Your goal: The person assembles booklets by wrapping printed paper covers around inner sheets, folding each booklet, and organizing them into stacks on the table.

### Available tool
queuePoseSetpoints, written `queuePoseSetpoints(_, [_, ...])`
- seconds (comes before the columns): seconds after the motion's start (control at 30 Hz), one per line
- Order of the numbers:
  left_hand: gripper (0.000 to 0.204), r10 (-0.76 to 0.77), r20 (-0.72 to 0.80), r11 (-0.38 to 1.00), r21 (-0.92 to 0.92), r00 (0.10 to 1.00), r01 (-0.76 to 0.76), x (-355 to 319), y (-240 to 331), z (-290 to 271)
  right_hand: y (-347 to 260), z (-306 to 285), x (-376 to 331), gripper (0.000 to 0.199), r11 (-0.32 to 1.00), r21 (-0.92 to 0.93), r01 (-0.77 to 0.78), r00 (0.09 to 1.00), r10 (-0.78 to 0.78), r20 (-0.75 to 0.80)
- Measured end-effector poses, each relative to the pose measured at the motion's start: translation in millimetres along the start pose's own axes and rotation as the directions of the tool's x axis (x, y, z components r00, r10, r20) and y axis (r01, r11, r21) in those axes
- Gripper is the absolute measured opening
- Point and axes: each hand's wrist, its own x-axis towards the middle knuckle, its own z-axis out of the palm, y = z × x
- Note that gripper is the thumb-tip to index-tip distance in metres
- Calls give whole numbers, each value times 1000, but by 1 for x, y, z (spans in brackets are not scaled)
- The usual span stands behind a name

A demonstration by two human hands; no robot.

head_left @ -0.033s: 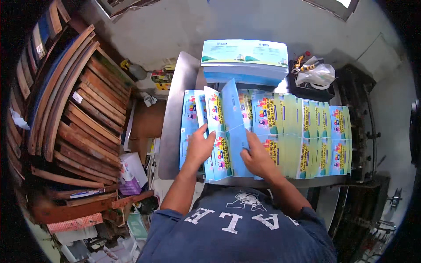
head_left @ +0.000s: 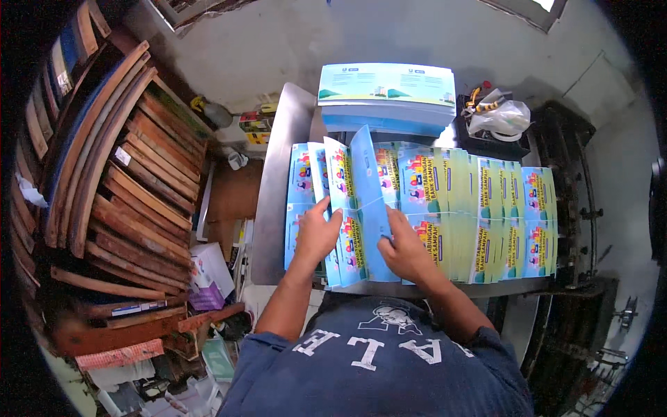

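Printed covers in blue and yellow-green, with cartoon figures, lie fanned in a long overlapping row (head_left: 455,208) across the metal table. Near the row's left end, my left hand (head_left: 318,235) pinches a few lifted sheets (head_left: 345,184) by their left edge, thumb in front. Beside them a sheet stands tilted up with its plain blue side (head_left: 372,187) showing. My right hand (head_left: 410,254) grips that blue sheet at its right edge, index finger stretched along it and thumb on its face. The fingertips behind the sheets are hidden.
Behind the row rises a tall stack of blue-and-green printed sheets (head_left: 388,87). A black tray (head_left: 490,144) with a plastic bag stands at the back right. Wooden frames (head_left: 142,194) fill a rack on the left. Dark machinery (head_left: 570,201) borders the metal table (head_left: 274,187) on the right.
My right hand and the edge of the blue sheet have shifted very slightly left. My left hand keeps its place.
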Motion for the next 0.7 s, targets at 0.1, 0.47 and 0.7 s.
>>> queuePoseSetpoints(0.1, [42, 3, -28, 1000, 3, 1000, -3, 0, -4, 5, -6, 5, 1, 61, 1000, -19, 24, 999, -23, 43])
queuePoseSetpoints(0.47, [36, -43, 72, 993, 114, 996, 35, -8, 9, 7, -7, 11, 14, 64, 990, 49, 134, 895, -142, 423])
queuePoseSetpoints(0.7, [28, -122, -104, 990, -85, 987, 113, -5, -25, -24, 32, 39, 53, 87, 737, -676, 22, 1000, -16, 16])
